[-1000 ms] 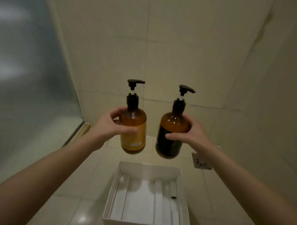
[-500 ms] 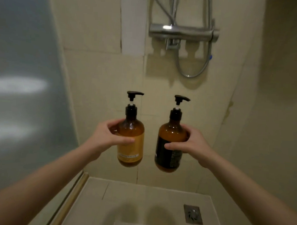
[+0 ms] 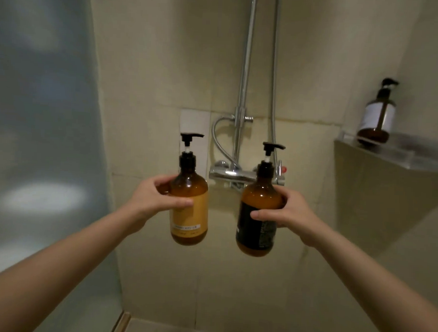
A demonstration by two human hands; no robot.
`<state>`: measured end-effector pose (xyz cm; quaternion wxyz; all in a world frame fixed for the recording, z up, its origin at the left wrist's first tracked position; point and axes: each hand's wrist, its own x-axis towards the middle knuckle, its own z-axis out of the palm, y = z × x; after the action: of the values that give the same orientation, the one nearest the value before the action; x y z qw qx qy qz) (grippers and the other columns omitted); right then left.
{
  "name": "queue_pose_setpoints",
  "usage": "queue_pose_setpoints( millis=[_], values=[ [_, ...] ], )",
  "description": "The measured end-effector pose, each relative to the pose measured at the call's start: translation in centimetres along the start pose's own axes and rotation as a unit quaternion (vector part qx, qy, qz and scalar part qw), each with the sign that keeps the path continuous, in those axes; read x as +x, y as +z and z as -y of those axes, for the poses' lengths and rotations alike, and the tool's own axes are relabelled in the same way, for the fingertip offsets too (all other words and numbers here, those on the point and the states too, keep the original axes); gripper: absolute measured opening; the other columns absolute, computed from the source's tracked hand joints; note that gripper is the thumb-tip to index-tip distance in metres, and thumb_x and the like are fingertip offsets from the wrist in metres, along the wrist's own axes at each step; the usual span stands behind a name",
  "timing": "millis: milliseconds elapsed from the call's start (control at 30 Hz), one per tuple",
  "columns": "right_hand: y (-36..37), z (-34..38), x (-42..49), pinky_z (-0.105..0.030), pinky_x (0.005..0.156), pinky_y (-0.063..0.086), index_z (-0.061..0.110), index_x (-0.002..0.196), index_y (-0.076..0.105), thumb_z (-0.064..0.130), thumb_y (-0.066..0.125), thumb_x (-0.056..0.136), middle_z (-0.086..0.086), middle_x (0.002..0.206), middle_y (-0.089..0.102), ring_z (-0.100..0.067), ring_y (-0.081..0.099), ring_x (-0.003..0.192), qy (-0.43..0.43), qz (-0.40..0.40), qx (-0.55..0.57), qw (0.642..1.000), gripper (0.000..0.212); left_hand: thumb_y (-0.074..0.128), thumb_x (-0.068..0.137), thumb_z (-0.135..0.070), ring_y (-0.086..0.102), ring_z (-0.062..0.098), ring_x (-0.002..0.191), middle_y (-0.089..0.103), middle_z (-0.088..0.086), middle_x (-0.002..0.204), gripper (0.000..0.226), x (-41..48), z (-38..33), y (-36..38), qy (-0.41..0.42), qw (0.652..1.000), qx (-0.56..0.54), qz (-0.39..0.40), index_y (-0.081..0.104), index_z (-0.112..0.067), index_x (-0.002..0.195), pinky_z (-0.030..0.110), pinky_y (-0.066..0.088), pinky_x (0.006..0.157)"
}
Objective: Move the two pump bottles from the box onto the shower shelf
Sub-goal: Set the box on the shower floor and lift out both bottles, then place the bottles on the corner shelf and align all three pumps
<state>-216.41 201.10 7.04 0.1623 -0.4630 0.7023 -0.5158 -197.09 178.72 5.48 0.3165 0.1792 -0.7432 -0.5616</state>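
My left hand (image 3: 152, 199) grips an amber pump bottle with a yellow label (image 3: 189, 214), held upright in mid-air before the shower wall. My right hand (image 3: 290, 214) grips a second amber pump bottle with a black label (image 3: 256, 230), also upright, a little lower and to the right. Both have black pump heads. The glass shower shelf (image 3: 414, 156) sits in the corner at the upper right, well above and to the right of both bottles. The box is out of view.
A third amber pump bottle with a white label (image 3: 377, 115) stands at the shelf's left end. The chrome shower mixer (image 3: 229, 175), riser pipe and hose are on the wall just behind the held bottles. A frosted glass panel (image 3: 38, 133) closes the left side.
My view has tilted upward: the box and floor drain have dropped out of sight, and the mixer and corner shelf have come into view. Both hands have kept their bottles, raised together.
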Motion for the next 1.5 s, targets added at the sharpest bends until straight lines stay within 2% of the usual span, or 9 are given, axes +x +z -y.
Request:
queue_pose_setpoints(
  millis=[167,400,500,600,833,1000,1167,1400,1500],
  values=[
    [-4.1,9.2,1.4,-0.021,0.067,0.048,0.032,0.106,0.055,0.025,0.083,0.063,0.011,0.104,0.061,-0.007,0.058,0.094,-0.006,0.006,-0.002,1.0,0.051,0.086,0.036,-0.034,0.06,0.008,0.096,0.061,-0.012,0.104,0.092,1.3,-10.0,-1.3,0.0,1.0,0.009,0.018,0.054,-0.023,0.122,0.022,0.051,0.068],
    [-8.9,21.2,3.3,-0.017,0.06,0.047,0.032,0.097,0.056,0.022,0.083,0.064,0.011,0.098,0.063,-0.004,0.059,0.088,-0.01,-0.008,0.021,1.0,0.044,0.086,0.026,-0.046,0.062,0.012,0.097,0.066,-0.01,0.1,0.074,2.1,-23.3,-3.3,0.007,1.0,0.008,0.004,0.061,-0.037,0.095,0.022,0.052,0.066],
    [-9.8,23.7,3.3,-0.019,0.062,0.048,0.033,0.092,0.054,0.022,0.083,0.062,0.01,0.097,0.063,-0.004,0.059,0.088,-0.017,-0.012,0.022,1.0,0.043,0.084,0.032,-0.039,0.061,0.019,0.103,0.065,-0.002,0.11,0.089,1.9,-25.7,-4.2,0.013,1.0,0.026,-0.002,0.06,-0.022,0.116,0.031,0.054,0.076],
    [-10.2,25.5,3.1,-0.023,0.065,0.05,0.031,0.094,0.055,0.023,0.082,0.061,0.007,0.099,0.063,-0.008,0.06,0.09,-0.02,-0.015,0.03,0.999,0.043,0.084,0.034,-0.037,0.06,0.024,0.107,0.063,0.004,0.118,0.101,1.8,-27.0,-5.1,0.011,0.999,0.034,-0.006,0.055,-0.015,0.128,0.039,0.053,0.085],
    [-9.9,27.8,2.3,-0.027,0.069,0.052,0.026,0.104,0.053,0.022,0.079,0.064,0.007,0.101,0.06,-0.009,0.058,0.092,-0.016,-0.028,0.017,0.999,0.048,0.084,0.037,-0.031,0.061,0.014,0.095,0.063,-0.009,0.1,0.086,2.0,-27.9,-6.5,0.007,1.0,0.002,0.01,0.057,-0.023,0.118,0.027,0.052,0.069],
    [-9.0,28.1,1.8,-0.024,0.066,0.051,0.034,0.094,0.054,0.023,0.079,0.064,0.01,0.1,0.061,-0.007,0.058,0.092,-0.01,-0.037,0.001,0.999,0.041,0.087,0.051,-0.016,0.059,0.009,0.09,0.061,-0.011,0.098,0.075,3.6,-27.5,-7.0,0.007,0.999,0.001,0.038,0.055,-0.023,0.119,0.023,0.051,0.063],
    [-9.0,27.9,2.2,-0.025,0.067,0.051,0.036,0.098,0.052,0.028,0.081,0.061,0.012,0.101,0.059,-0.006,0.056,0.092,0.004,-0.079,-0.018,0.997,0.048,0.088,0.042,-0.026,0.058,0.005,0.089,0.061,-0.013,0.096,0.065,6.2,-27.4,-6.0,0.014,0.997,-0.008,0.074,0.057,-0.034,0.099,0.022,0.05,0.061],
    [-11.7,26.7,2.9,-0.03,0.073,0.054,0.026,0.111,0.055,0.028,0.083,0.063,0.005,0.107,0.063,-0.016,0.059,0.1,0.025,-0.134,-0.053,0.989,0.055,0.087,0.029,-0.042,0.059,0.008,0.095,0.063,-0.013,0.102,0.082,10.1,-28.1,-1.8,0.04,0.991,-0.021,0.125,0.06,-0.031,0.106,0.024,0.052,0.066],
    [-13.5,26.2,3.0,-0.021,0.059,0.052,0.028,0.101,0.059,0.027,0.083,0.063,0.004,0.101,0.065,-0.014,0.062,0.091,0.027,-0.165,-0.057,0.984,0.045,0.09,0.036,-0.034,0.059,0.016,0.103,0.064,-0.007,0.108,0.086,12.0,-28.4,0.6,0.043,0.989,-0.027,0.139,0.06,-0.024,0.116,0.03,0.054,0.075]
  ],
)
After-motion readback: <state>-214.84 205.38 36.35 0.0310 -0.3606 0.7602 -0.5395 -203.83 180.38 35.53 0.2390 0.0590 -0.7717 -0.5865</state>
